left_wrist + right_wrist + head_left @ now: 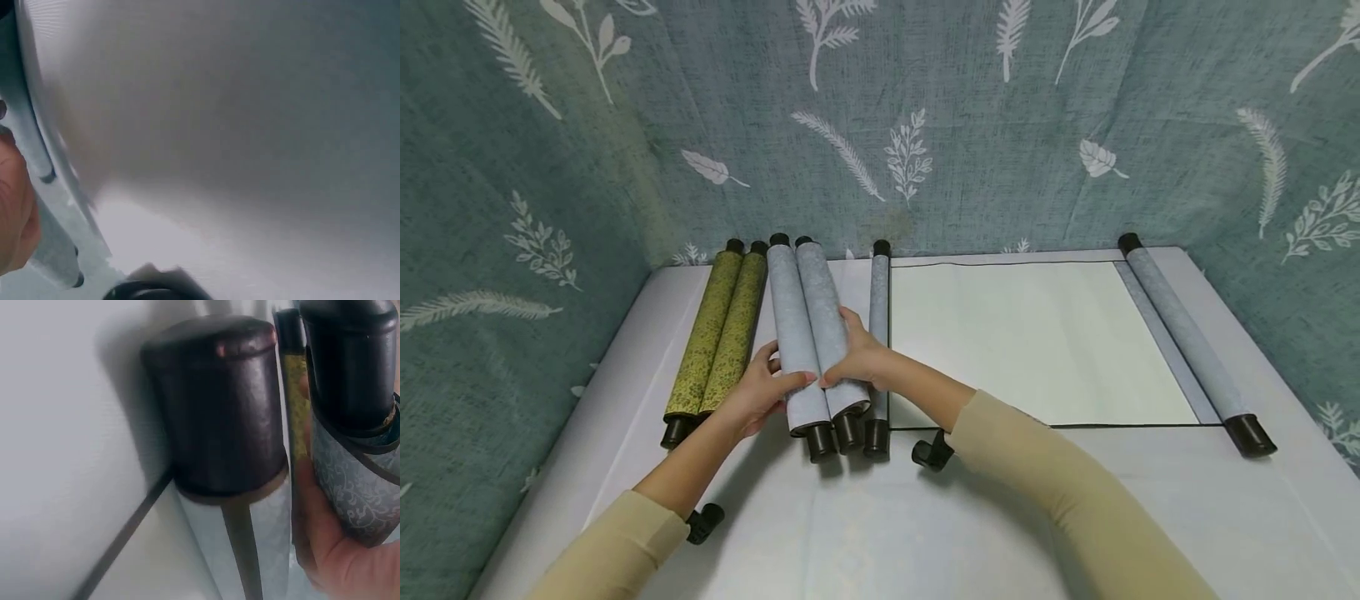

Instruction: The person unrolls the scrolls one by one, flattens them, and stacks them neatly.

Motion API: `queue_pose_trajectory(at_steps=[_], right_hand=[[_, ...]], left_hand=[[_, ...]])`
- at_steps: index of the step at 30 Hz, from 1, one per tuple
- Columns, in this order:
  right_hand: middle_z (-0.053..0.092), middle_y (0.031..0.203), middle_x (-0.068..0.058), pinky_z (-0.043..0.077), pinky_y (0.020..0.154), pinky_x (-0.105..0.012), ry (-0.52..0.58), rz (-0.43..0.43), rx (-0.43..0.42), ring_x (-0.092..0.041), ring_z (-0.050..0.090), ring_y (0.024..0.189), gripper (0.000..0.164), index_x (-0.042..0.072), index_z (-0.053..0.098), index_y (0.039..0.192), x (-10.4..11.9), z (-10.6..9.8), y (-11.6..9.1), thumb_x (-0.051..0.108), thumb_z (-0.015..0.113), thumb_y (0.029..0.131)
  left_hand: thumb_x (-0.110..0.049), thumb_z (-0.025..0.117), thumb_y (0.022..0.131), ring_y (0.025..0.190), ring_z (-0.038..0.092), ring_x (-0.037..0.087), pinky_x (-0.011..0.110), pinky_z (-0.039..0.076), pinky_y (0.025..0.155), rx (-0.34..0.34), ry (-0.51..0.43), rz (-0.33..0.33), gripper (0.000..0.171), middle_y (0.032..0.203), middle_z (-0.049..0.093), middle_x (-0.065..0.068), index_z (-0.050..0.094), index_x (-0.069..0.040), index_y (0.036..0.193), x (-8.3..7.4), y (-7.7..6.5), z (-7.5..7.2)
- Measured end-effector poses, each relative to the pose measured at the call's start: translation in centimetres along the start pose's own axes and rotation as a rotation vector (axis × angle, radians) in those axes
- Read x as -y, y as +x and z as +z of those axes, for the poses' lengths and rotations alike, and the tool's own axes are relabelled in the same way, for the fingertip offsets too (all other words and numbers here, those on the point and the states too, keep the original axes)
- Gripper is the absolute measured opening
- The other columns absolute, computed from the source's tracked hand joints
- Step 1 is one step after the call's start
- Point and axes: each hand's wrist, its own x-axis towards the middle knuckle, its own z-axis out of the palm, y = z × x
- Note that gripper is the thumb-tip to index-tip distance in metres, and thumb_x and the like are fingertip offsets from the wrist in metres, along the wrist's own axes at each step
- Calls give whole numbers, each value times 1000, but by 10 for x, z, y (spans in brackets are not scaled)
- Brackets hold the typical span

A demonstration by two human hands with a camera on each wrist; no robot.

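Observation:
Two rolled grey scrolls with black end knobs lie side by side, slanted, in the head view. My left hand [763, 393] grips the left grey scroll [793, 325] near its lower end, thumb across the top and fingers at its outer side. On the right grey scroll [822, 292], my right hand [861, 360] holds the lower part from the right. The right wrist view shows this scroll's patterned cover [359, 481] with the fingers along it. Just right of them is the left roller [879, 292] of a partly unrolled scroll, its blank cream sheet [1015, 333] spread out.
Two rolled yellow-green patterned scrolls [706, 333] lie to the left on the white table [880, 533]. The unrolled scroll's right roller [1187, 333] lies far right. A leaf-print teal cloth [970, 150] hangs behind and at both sides. Black wrist devices [932, 451] sit below both hands.

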Motion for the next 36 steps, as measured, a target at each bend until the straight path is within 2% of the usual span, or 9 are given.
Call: queue_pose_trajectory(at_steps=[5,11,16,22,30,36], right_hand=[[28,146,-18,28,107,-47,38,-22,-4,-34,36,128,118,27,5,152,-2,-8,-5,-11,77,67],[31,144,-19,33,102,-44,144,-42,-7,-33,40,123,117,28,3,152,-8,-26,-13,-15,71,68],[32,141,-21,37,94,-40,204,-66,23,-32,43,115,118,27,-3,152,-13,-41,-21,-17,66,67],[39,133,-25,43,83,-36,247,-68,45,-30,49,107,118,31,-6,150,-15,-58,-35,-15,66,68],[38,134,-25,44,84,-38,277,-79,35,-32,50,108,118,34,-7,149,-19,-83,-61,-14,67,71],[35,136,-23,45,83,-39,324,-46,-6,-31,49,108,118,35,-4,150,-23,-93,-76,-16,65,69]], left_hand=[[-11,59,91,97,57,15,27,52,74,-9,7,40,86,146,27,22,-2,-9,151,-6,-4,4],[-7,59,89,113,49,27,28,49,75,0,13,74,86,146,27,20,-1,-10,150,-13,-1,15],[-3,58,88,119,45,32,29,49,76,12,-15,73,86,146,27,18,0,-12,150,-16,3,26],[-2,59,88,122,44,34,32,49,78,36,-22,84,85,146,29,17,2,-13,150,-22,6,40],[-2,61,85,122,45,34,35,49,81,90,-44,103,85,142,33,17,6,-12,150,-29,13,66],[-3,62,84,117,49,32,35,49,79,93,-30,112,83,138,40,19,12,-12,150,-28,14,79]])
